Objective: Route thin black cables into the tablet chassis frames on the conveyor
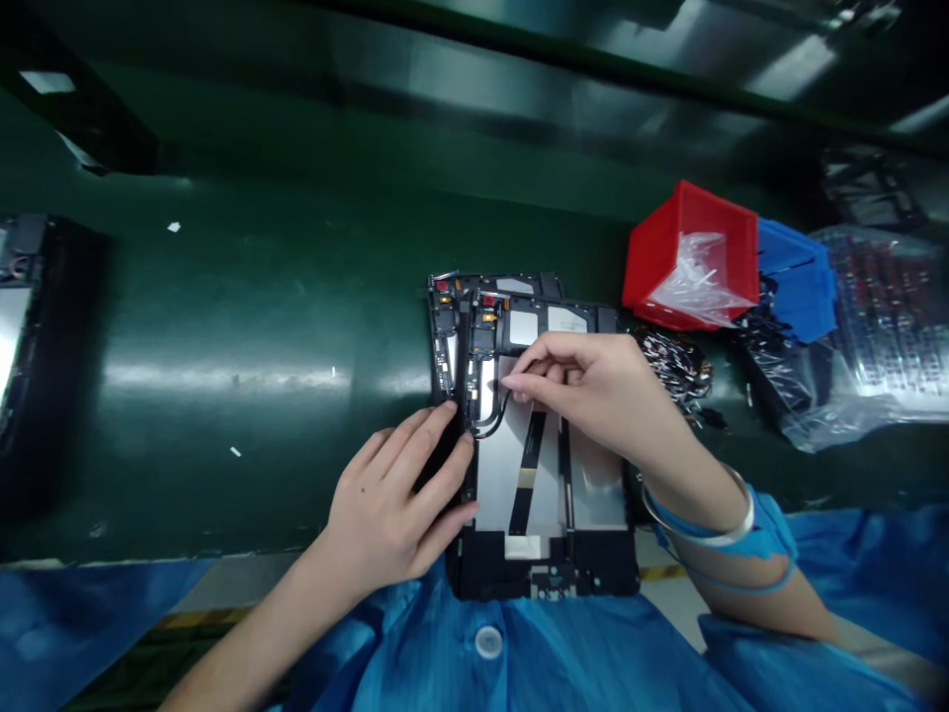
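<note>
An opened tablet (pixel 593 514) with its inner parts bare lies at the table's front edge, overlapping a second opened tablet (pixel 445 336) beneath it. A black cable (pixel 490 429) curves over the upper tablet's left side. My right hand (pixel 585 381) pinches the cable's upper end between thumb and fingers, above the silver battery area. My left hand (pixel 404 489) rests with spread fingers along the tablet's left edge, its index fingertip touching near the cable's lower end. A dark flat ribbon cable (pixel 528 470) runs down the middle of the tablet.
To the right stand a red bin (pixel 656 262) holding clear plastic bags and a blue bin (pixel 797 277). A pile of small cables (pixel 674 366) lies before them, beside clear plastic trays (pixel 890 316). Another device (pixel 26 307) sits far left. Small white scraps (pixel 235 451) dot the green table.
</note>
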`<state>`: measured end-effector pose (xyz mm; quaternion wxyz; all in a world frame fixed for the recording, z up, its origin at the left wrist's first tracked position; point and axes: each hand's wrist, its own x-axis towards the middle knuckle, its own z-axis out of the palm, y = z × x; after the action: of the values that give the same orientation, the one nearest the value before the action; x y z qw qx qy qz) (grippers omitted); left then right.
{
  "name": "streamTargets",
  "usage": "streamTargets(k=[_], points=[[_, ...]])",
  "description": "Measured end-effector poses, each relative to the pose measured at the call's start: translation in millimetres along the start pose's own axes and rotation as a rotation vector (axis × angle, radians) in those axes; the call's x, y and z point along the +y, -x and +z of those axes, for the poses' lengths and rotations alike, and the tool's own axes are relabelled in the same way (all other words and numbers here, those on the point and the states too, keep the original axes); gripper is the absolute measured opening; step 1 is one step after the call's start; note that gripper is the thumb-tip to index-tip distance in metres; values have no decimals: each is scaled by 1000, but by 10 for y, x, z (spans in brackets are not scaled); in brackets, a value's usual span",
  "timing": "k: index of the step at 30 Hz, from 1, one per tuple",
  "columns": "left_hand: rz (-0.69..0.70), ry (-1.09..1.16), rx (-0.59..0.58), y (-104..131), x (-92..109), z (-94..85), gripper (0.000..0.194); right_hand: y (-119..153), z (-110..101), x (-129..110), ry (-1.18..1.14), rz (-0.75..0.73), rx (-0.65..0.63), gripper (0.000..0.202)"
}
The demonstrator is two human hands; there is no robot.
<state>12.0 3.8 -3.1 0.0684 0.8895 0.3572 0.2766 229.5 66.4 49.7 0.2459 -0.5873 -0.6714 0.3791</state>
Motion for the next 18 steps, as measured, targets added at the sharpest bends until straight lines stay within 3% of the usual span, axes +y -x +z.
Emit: streamTargets(k=[8,13,18], points=[[-12,0,-13,-3,-10,1,32,-180,-68,23,-257,87,-243,15],[-82,83,-4,-20,52,-8,32,-189,-87,35,-312,137,-249,9],[-18,69,-14,-32,73,15,42,-175,-68,46,-308,122,-259,9]])
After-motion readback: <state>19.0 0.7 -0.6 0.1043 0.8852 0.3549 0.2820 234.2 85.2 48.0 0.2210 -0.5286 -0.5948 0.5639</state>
